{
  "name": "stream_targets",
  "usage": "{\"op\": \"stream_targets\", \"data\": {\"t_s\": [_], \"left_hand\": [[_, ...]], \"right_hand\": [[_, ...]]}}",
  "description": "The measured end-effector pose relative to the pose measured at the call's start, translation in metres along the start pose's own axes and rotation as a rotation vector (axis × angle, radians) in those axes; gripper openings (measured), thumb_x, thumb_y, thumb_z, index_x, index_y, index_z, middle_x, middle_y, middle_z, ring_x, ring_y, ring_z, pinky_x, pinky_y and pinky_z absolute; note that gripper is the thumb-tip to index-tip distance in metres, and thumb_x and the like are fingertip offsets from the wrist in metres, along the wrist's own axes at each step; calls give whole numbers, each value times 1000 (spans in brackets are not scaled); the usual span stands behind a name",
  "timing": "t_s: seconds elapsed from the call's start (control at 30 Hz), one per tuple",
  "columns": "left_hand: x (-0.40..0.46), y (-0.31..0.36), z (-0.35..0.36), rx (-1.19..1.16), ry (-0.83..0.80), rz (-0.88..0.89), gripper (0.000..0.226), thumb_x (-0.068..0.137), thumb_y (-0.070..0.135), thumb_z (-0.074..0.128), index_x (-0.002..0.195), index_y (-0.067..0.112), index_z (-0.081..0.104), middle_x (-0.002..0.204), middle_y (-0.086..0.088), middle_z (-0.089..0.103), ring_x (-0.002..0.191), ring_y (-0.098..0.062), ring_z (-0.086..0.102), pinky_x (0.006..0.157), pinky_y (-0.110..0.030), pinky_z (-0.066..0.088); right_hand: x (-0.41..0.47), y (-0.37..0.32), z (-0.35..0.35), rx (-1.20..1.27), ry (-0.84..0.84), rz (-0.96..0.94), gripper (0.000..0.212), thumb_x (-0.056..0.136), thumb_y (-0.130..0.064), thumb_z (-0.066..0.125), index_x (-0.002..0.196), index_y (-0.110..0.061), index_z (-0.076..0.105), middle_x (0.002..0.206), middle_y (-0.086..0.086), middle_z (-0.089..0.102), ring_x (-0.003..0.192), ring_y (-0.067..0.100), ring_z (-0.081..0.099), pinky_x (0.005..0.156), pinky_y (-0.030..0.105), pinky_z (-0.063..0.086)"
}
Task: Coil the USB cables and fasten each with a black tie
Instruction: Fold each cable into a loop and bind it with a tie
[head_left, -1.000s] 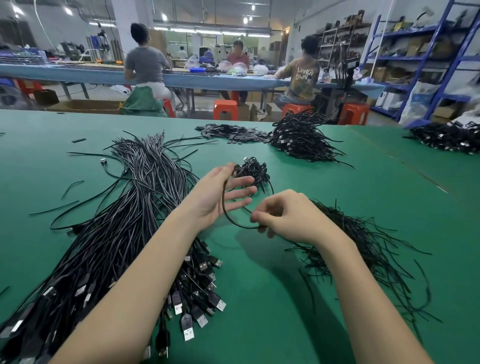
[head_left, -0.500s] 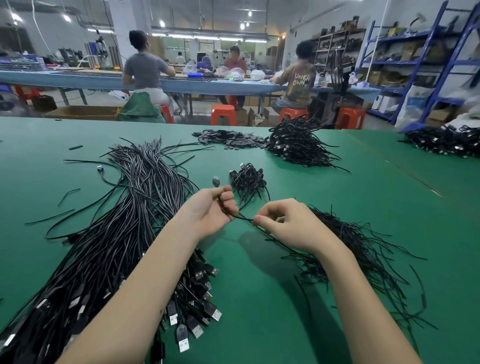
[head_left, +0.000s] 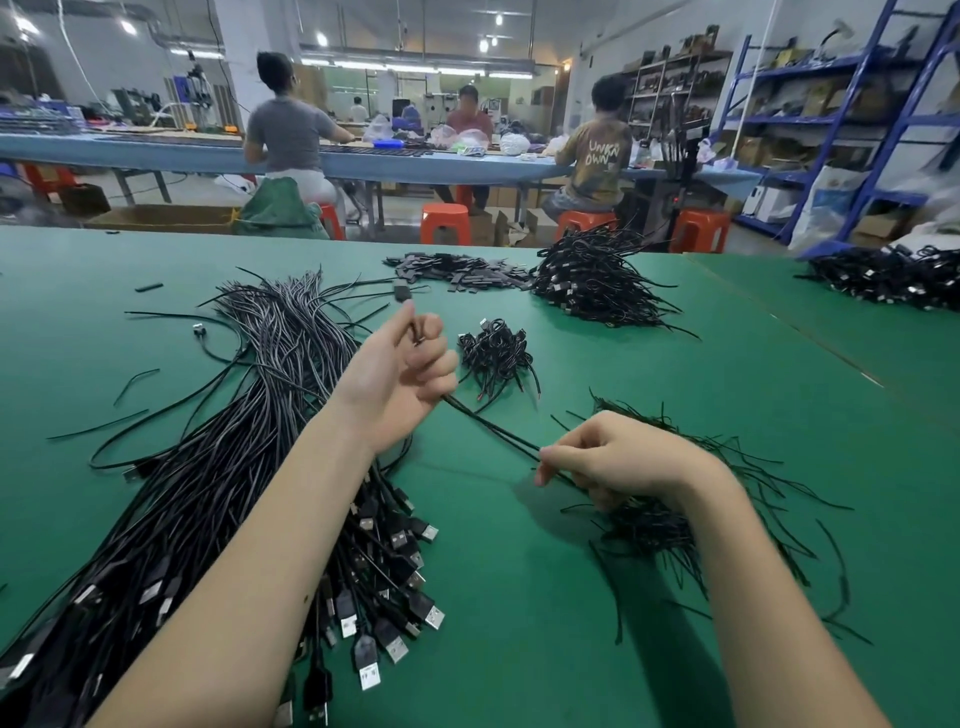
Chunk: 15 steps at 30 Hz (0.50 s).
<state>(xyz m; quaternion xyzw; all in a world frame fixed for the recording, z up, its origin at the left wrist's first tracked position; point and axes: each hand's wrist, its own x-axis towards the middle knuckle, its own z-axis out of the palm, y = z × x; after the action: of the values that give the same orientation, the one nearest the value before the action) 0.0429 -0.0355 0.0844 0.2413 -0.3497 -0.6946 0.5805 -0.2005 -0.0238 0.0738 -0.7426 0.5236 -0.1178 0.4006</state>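
While the left hand (head_left: 402, 366) is raised with its palm turned toward the camera, its fingers are curled round a black cable (head_left: 488, 428), and the grip closes on the strands so that a small plug end (head_left: 402, 293) sticks up above the fist. From under that fist the cable runs as a doubled strand down and to the right, straight and off the tabletop (head_left: 519, 597), to the right hand (head_left: 618, 457). The right hand lies lower and nearer, knuckles up, thumb and forefinger pinching the strand at its near end; the other fingers are curled under, and whether they also hold a tie is hard to tell. Just under and behind the right hand lies a loose heap of ties (head_left: 691, 514), thin black strips fanning outward. Beneath the left forearm a long bundle of uncoiled cables (head_left: 218, 467) stretches away, its USB plugs (head_left: 395, 597) fanned near the elbow. Beyond the left hand sits a small pile of coiled cables (head_left: 493, 353); farther back is a larger pile (head_left: 592, 283), with flat black pieces (head_left: 457, 270) beside it.
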Motion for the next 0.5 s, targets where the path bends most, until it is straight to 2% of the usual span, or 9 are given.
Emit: {"op": "stream_targets", "data": {"t_s": [0.07,0.13,0.17,0.23,0.3,0.4,0.47,0.5], "left_hand": [[-5,-3,8,155,-150,-16,46,105,38,37,65,17,46,48,9,29,49,-10,20,43,-20,20],[-10,-7,17,259,-319,-117,46,103,39,38,66,17,54,49,7,40,50,-11,34,46,-19,32],[-13,-10,22,308,-381,-191,47,104,40,36,71,16,60,54,3,51,56,-13,47,52,-21,43],[-15,-18,27,433,-422,-319,51,106,39,31,88,9,69,81,-12,70,84,-24,68,75,-36,59],[-11,-27,28,555,-358,-371,54,108,37,27,103,5,70,104,-18,73,110,-30,68,92,-45,57],[-3,-32,27,526,-190,-266,49,109,35,26,116,7,65,117,-11,72,112,-22,66,99,-43,53],[1,-28,22,320,-95,-172,47,109,33,26,122,3,60,119,-14,69,102,-23,66,99,-45,52],[2,-23,19,221,-65,-134,48,109,32,25,124,1,59,118,-14,69,97,-23,67,92,-42,55]], "right_hand": [[11,0,10,-42,198,61,22,98,-38,60,88,-24,76,53,-4,54,45,15,53,56,24,45],[18,-3,18,128,399,44,11,97,-32,61,92,-27,70,56,-6,58,43,9,56,56,26,48],[20,-7,19,241,479,1,7,97,-28,61,94,-28,67,61,-5,59,43,6,54,58,28,50],[19,-18,18,408,621,-134,7,100,-25,59,95,-29,63,71,-5,61,46,3,50,55,25,47],[13,-31,13,390,724,-283,9,102,-27,55,96,-33,60,78,-9,68,51,2,48,54,20,43],[5,-46,12,304,639,-420,14,103,-22,53,97,-33,59,93,-12,71,59,-1,56,59,17,46],[0,-51,15,323,441,-419,16,103,-15,53,96,-27,61,92,-6,71,58,7,53,55,24,44],[-1,-52,16,331,312,-407,16,104,-12,52,96,-22,62,91,-2,71,58,11,50,54,27,43]]}}
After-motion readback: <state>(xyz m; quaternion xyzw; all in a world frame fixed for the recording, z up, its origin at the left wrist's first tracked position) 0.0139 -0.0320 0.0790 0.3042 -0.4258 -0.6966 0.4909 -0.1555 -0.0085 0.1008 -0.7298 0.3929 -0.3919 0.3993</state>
